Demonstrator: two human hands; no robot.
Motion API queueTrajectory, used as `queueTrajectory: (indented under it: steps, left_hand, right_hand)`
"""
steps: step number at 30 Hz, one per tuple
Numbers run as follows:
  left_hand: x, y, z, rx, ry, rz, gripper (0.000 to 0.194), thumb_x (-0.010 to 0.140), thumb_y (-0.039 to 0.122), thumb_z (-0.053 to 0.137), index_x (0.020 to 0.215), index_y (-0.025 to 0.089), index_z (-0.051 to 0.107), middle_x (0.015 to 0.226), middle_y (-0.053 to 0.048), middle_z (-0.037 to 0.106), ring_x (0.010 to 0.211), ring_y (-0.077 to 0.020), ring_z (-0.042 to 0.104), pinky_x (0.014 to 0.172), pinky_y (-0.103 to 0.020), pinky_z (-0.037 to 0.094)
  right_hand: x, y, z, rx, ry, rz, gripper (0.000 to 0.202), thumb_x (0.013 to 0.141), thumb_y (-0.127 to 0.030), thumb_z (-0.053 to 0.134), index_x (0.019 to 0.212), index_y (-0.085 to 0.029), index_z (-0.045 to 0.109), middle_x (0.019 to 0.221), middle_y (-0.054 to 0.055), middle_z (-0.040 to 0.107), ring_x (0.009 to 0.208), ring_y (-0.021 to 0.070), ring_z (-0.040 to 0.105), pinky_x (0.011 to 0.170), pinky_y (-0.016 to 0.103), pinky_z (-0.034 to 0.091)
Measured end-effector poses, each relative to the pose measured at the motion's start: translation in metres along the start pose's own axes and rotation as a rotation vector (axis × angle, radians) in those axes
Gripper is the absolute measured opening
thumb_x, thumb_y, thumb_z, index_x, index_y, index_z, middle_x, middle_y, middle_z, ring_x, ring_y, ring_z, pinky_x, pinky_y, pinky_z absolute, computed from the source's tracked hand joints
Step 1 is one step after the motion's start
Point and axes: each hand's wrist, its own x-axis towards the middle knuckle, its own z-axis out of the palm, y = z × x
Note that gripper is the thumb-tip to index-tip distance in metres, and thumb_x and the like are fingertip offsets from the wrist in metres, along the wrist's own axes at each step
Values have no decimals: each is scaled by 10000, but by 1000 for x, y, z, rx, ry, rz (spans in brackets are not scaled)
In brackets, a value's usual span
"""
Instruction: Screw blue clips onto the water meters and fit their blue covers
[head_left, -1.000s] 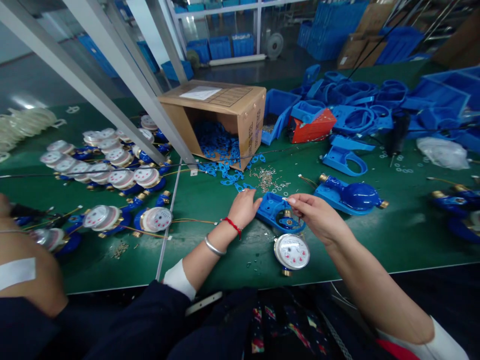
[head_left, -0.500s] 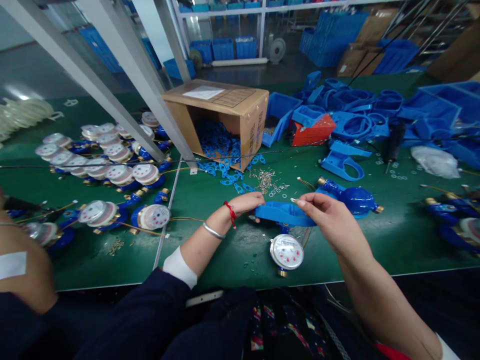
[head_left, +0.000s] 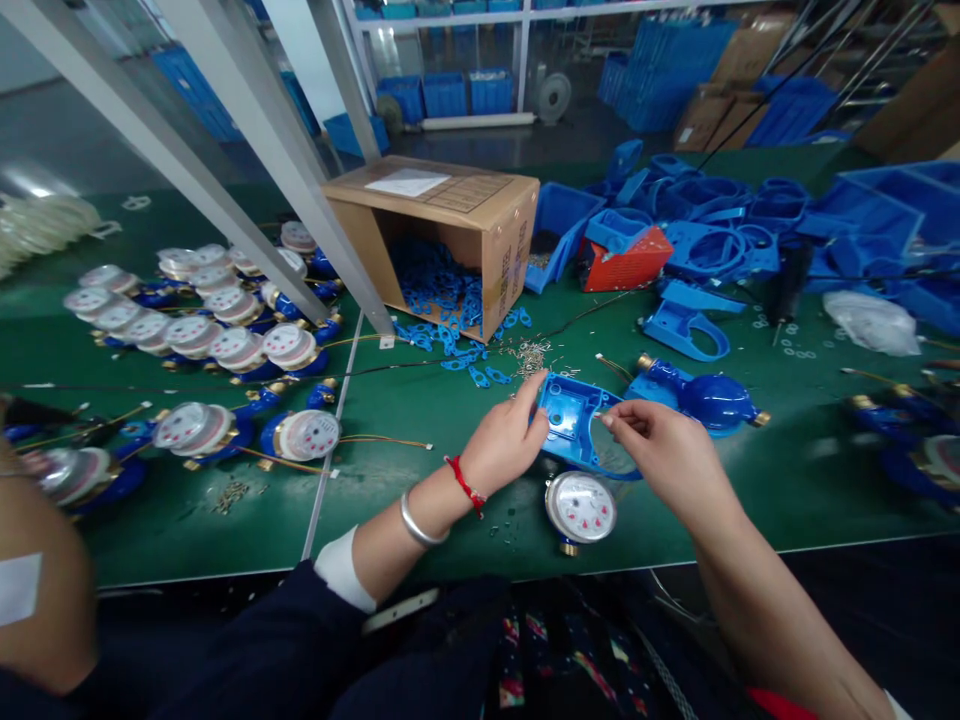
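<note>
My left hand (head_left: 504, 440) grips the left side of a blue plastic housing (head_left: 571, 395), thumb inside and fingers around the outer wall. The housing is tilted so that its box-shaped compartment faces me, with its ring part to the right. At the edge between compartment and ring, my right hand (head_left: 667, 455) pinches the small white connector of a thin wire, mostly hidden by the fingertips. Just below the housing lies a water meter (head_left: 581, 508) with a clear round dial and a brass end.
A cardboard box (head_left: 510, 255) of small blue clips stands behind, with loose screws (head_left: 531, 356) in front. Blue housings (head_left: 694, 325) and a blue meter body (head_left: 712, 400) lie right. Several meters (head_left: 191, 335) fill the left, beside a metal post (head_left: 330, 220) and a co-worker's arm (head_left: 49, 580).
My left hand has turned the housing from edge-on so its inside now faces me. My right hand has brought the white connector down to the housing. A co-worker's hand shows at far left.
</note>
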Motion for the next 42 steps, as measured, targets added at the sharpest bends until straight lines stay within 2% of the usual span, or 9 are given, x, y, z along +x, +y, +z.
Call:
queueTrajectory:
  steps: [3,8,13,20,23,28,34,38,42]
  left_hand:
    - [-7,4,5,38,7,38,529,910,276,351,1420,157,277,979,-109,633,803,-200,609,825,-363,468]
    - [-12,0,14,22,13,30,503,920,272,350,1404,152,285,1094,-137,611,882,-211,616,875,-383,464]
    - [-16,3,20,26,55,44,518,931,284,349,1413,120,256,1241,-180,542,1075,-254,572,946,-420,450]
    - [-24,6,28,58,46,81,589,934,295,352,1452,122,131,1427,-177,368,1250,-266,454,1031,-434,412]
    - [-23,5,27,37,43,70,584,937,303,358,1452,131,142,1430,-170,367,1257,-268,447,1036,-442,408]
    - [-21,2,24,-27,53,19,566,937,291,359,1437,96,179,1361,-193,441,1251,-289,449,1029,-463,407]
    - [-18,-1,22,-50,-18,11,550,936,320,361,1435,141,214,1228,-162,550,1104,-277,564,953,-463,456]
    - [-15,0,21,-39,-82,3,534,930,337,367,1415,138,267,1117,-138,604,988,-251,614,896,-427,488]
    - [-14,0,18,-50,-117,-4,521,934,350,356,1410,152,281,1053,-111,624,927,-229,628,854,-397,506]
  right_hand:
    - [-2,7,12,-29,63,67,234,827,-393,514,846,-210,658,837,53,681,743,216,608,652,331,399]
    - [-2,11,20,135,161,128,273,817,-425,528,840,-184,654,819,84,663,736,228,583,696,362,394]
    - [2,16,28,359,115,189,362,815,-494,509,890,-164,636,733,70,648,647,191,597,642,335,460]
    - [7,24,42,623,15,208,378,791,-519,514,817,-155,611,655,31,613,576,137,568,583,277,499]
    - [5,24,41,596,16,176,354,818,-459,495,909,-148,638,718,53,650,641,155,602,641,308,513]
    - [-2,17,30,391,99,34,254,814,-305,528,1006,-207,663,1011,68,662,953,213,604,920,408,440]
    - [-4,20,30,226,178,14,175,860,-282,477,1000,-204,547,856,55,659,730,201,641,700,381,511]
    - [-4,22,31,84,309,-105,95,868,-233,442,931,-201,505,994,94,589,816,201,615,737,385,523]
    - [-7,15,28,-21,248,-181,134,867,-159,388,940,-190,497,1047,111,502,906,209,585,762,374,526]
